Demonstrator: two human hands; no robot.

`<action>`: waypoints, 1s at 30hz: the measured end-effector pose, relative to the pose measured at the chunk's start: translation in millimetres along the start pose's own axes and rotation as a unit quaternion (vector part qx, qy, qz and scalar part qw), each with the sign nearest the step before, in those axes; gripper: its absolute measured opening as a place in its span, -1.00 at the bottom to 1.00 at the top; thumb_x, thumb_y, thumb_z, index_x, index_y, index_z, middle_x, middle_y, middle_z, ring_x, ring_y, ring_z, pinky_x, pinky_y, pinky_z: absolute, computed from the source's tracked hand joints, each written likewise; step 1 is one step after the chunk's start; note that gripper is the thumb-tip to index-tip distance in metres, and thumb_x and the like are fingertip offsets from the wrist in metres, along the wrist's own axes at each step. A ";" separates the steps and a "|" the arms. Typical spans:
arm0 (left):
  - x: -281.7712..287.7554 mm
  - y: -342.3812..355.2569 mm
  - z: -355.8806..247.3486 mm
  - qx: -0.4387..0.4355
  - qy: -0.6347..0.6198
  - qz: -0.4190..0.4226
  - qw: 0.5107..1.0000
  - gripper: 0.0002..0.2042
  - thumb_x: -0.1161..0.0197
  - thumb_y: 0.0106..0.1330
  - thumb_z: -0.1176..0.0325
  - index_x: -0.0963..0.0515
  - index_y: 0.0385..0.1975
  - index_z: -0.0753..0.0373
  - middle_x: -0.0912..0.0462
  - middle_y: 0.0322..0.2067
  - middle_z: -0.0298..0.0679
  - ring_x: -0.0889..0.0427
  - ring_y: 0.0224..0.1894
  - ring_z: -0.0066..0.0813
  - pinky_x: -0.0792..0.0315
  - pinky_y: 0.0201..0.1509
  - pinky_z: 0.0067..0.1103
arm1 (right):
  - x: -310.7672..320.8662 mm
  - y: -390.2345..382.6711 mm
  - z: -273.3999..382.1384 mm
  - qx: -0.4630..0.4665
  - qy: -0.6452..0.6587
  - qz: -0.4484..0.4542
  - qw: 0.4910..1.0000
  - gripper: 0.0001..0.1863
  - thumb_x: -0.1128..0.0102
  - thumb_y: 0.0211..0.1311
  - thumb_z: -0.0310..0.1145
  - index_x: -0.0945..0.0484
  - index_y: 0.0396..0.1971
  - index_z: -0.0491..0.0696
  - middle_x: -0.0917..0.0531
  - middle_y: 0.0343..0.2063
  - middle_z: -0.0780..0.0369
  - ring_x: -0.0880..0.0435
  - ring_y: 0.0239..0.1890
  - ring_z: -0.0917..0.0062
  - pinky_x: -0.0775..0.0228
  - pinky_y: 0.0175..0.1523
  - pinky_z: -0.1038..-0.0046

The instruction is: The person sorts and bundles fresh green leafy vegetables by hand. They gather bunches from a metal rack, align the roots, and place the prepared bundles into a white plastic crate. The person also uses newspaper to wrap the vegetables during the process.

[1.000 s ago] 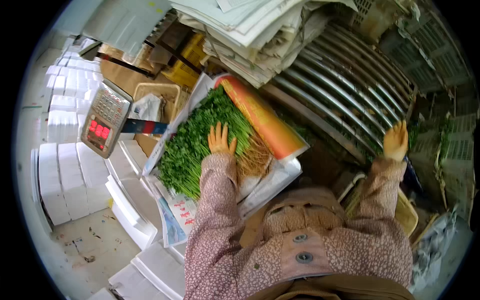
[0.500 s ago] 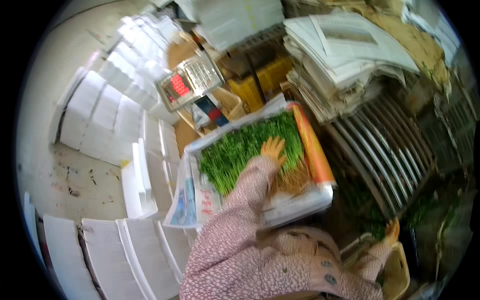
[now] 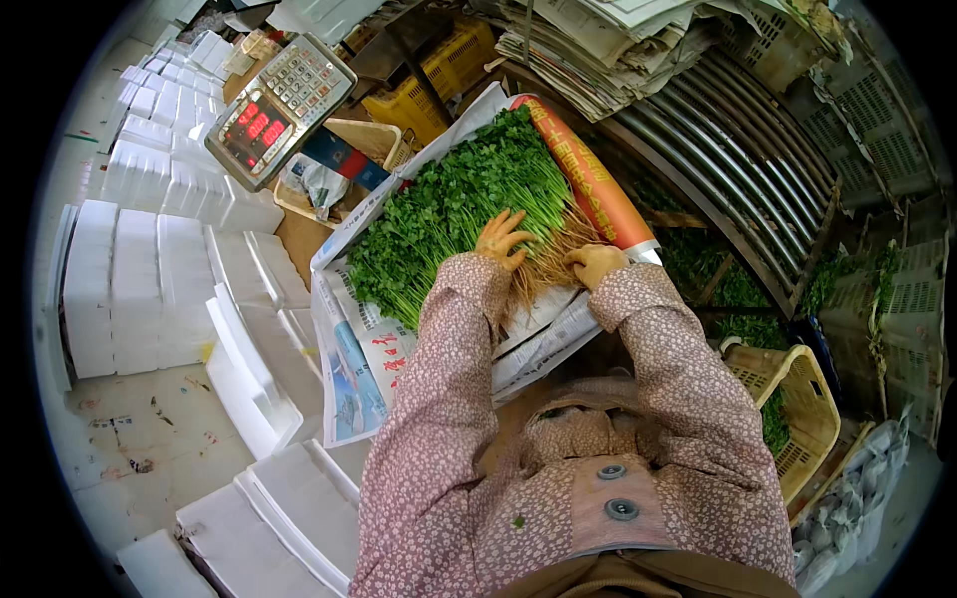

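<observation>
A thick layer of leafy green herbs [image 3: 454, 184] with thin stems lies in a newspaper-lined box [image 3: 334, 299]. The leaves face the far left and the brown roots [image 3: 548, 264] face the near right. My left hand [image 3: 503, 239] rests on the stems, fingers spread flat just above the roots. At the right end of the root bundle, my right hand [image 3: 596, 263] has its fingers bent together against the roots; its fingertips are partly hidden. A folded orange-red printed sheet [image 3: 588, 179] lines the box's right side.
A digital scale [image 3: 279, 110] with a lit red display stands beyond the box, beside a cream basket [image 3: 374, 140]. White foam boxes [image 3: 140, 289] fill the left. Stacked newspapers [image 3: 598, 50] and a slatted metal rack [image 3: 738, 149] are at far right. A cream crate [image 3: 812, 419] holds greens near right.
My right hand has come up from beside the cream crate to the roots in the box. My left hand stays on the herbs, now nearer the roots. The view has shifted.
</observation>
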State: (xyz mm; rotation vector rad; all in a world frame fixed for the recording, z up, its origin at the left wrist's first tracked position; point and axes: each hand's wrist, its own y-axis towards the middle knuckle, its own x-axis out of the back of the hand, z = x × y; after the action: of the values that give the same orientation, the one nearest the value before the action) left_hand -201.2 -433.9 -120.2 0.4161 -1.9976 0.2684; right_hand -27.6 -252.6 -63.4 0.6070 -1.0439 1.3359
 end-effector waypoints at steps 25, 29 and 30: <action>-10.7 3.3 4.4 0.050 -0.120 0.021 0.991 -0.83 -0.14 0.11 0.23 -0.56 -0.33 0.06 -0.25 0.28 -0.21 -0.02 0.36 0.05 0.05 0.35 -0.03 | 172.5 -52.0 -67.5 0.262 0.797 -0.104 0.534 -0.84 -0.17 0.20 -0.28 -0.50 -0.38 -0.06 -0.56 -0.56 0.31 -0.46 -0.58 0.59 -0.38 -0.36 0.56; -8.1 -1.2 -4.4 0.036 -0.066 -0.041 0.996 -0.83 -0.18 0.07 0.29 -0.57 -0.32 0.07 -0.23 0.29 -0.22 0.01 0.38 0.02 0.10 0.38 -0.06 | 152.3 -50.4 -115.8 0.107 0.882 -0.232 0.396 -0.86 -0.08 0.30 -0.30 -0.50 -0.33 -0.06 -0.55 -0.53 0.31 -0.47 -0.47 0.62 -0.34 -0.22 0.54; -6.5 -0.7 -5.2 0.050 -0.047 -0.019 0.997 -0.82 -0.17 0.12 0.29 -0.57 -0.28 0.07 -0.22 0.29 -0.23 0.05 0.39 0.00 0.12 0.39 -0.06 | 140.4 -50.9 -107.7 0.064 0.860 -0.249 0.441 -0.84 -0.04 0.33 -0.30 -0.51 -0.28 -0.07 -0.54 -0.51 0.34 -0.47 -0.46 0.62 -0.34 -0.23 0.51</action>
State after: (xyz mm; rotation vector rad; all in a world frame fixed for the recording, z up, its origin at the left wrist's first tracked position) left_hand -194.0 -431.5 -123.7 0.5385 -2.0716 0.3302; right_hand 36.7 -102.1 20.9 -0.4955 0.9401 0.7696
